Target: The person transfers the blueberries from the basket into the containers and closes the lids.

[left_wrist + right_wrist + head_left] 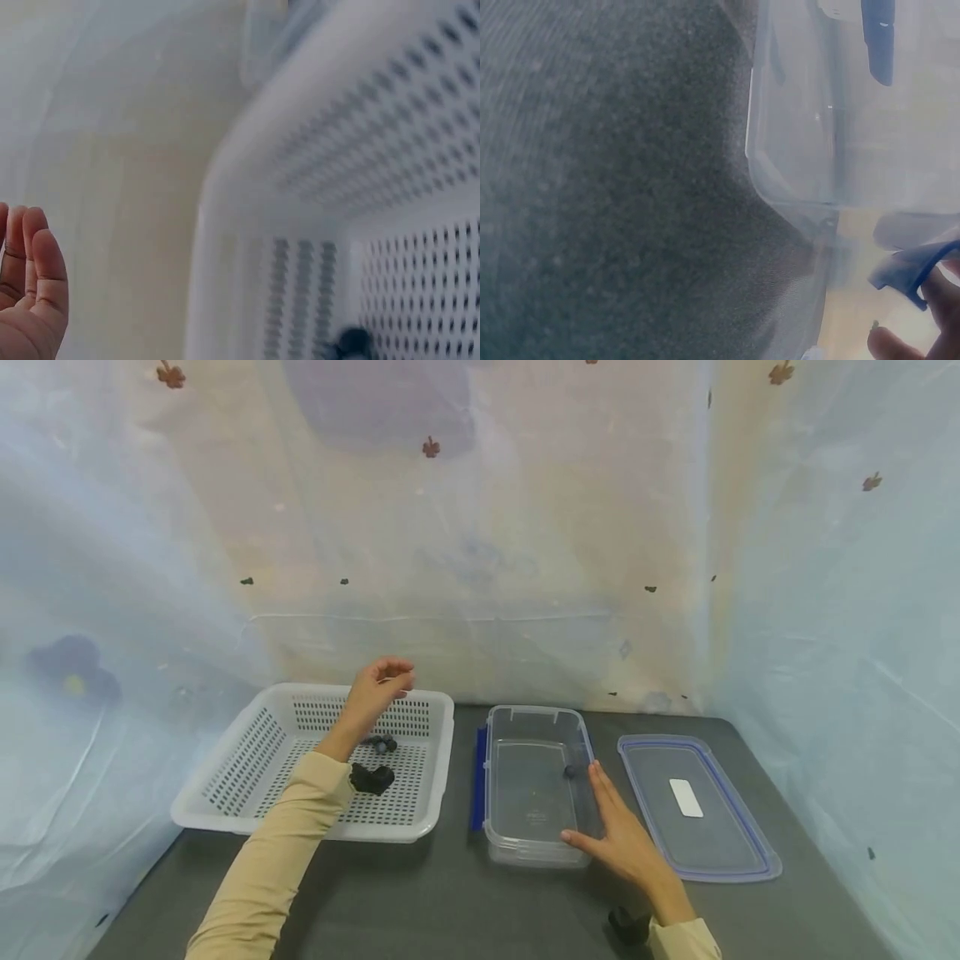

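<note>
The left hand (378,689) is raised over the back right part of a white perforated basket (225,821), its fingers loosely bent. Nothing shows in its grasp; in the left wrist view its fingers (51,274) are relaxed. Small dark round pieces, like grapes (382,744), lie in the basket beneath the wrist. A clear plastic container (536,852) stands to the right with one dark round piece (570,771) inside. The right hand (626,839) rests along its right side, fingers extended and thumb at the front corner. In the right wrist view its fingers touch a blue latch (911,271).
A clear lid with a blue seal (723,827) and white label lies flat right of the container. Another blue latch (479,779) hangs on the container's left side. Grey cloth (480,918) covers the table, and a patterned curtain (480,527) hangs behind.
</note>
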The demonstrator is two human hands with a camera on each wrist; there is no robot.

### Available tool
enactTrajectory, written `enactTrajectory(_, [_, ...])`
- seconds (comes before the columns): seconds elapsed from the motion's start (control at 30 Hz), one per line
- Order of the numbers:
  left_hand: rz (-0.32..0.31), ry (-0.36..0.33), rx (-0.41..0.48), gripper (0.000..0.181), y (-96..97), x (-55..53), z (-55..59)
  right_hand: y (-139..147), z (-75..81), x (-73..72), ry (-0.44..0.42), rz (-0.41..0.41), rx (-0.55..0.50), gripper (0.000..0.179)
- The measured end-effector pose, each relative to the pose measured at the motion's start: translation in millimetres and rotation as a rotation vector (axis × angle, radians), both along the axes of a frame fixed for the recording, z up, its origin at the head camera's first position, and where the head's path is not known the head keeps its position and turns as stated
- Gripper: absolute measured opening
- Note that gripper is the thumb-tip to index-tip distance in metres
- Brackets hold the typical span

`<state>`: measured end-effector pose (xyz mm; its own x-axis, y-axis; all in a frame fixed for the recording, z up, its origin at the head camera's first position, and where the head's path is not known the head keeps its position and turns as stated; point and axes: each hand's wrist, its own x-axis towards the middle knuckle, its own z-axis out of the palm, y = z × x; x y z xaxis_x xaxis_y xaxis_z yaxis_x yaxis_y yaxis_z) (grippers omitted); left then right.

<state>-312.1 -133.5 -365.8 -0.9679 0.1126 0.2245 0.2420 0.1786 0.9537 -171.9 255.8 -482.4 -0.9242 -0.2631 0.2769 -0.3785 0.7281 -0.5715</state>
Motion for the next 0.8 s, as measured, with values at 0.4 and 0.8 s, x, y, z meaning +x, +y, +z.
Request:
enactTrajectory(0.4, [0.159, -0.130, 0.000, 0.034, -38.4, -14.5, -44.2, 0, 0.2, -0.8, 0.002, -0.001, -0.012, 0.106])
enactTrajectory(0.8, [0.208, -0.271, -0.153, 0.029, -52.3, -28.4, -88.1, -1, -0.6, -0.7, -0.024, -0.006, -0.039, 0.105])
